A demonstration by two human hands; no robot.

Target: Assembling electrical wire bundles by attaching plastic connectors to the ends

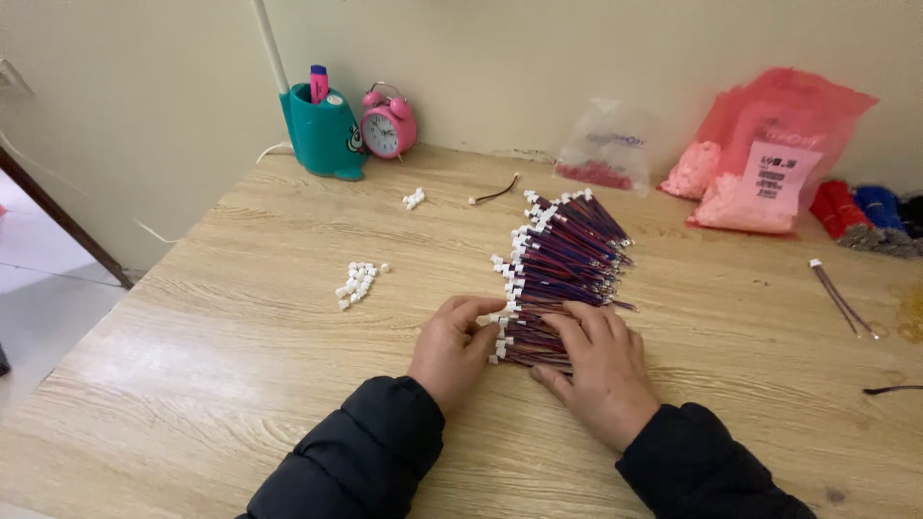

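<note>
The left hand (450, 348) has its grip narrowed, thumb and fingertips pinched on the white connector ends at the near left edge of a fanned row of red and blue wire leads (562, 269), while the right hand (598, 370) lies flat, its grip wide and fingers spread, pressing the near end of that row onto the wooden counter (240, 384). Farther left lie a small heap of loose white connectors (357, 283) and a smaller clump (413, 199); along the wall stand a teal pen holder (325, 136), a pink alarm clock (387, 125), a clear bag (608, 146) and a pink bag of parts (769, 154).
</note>
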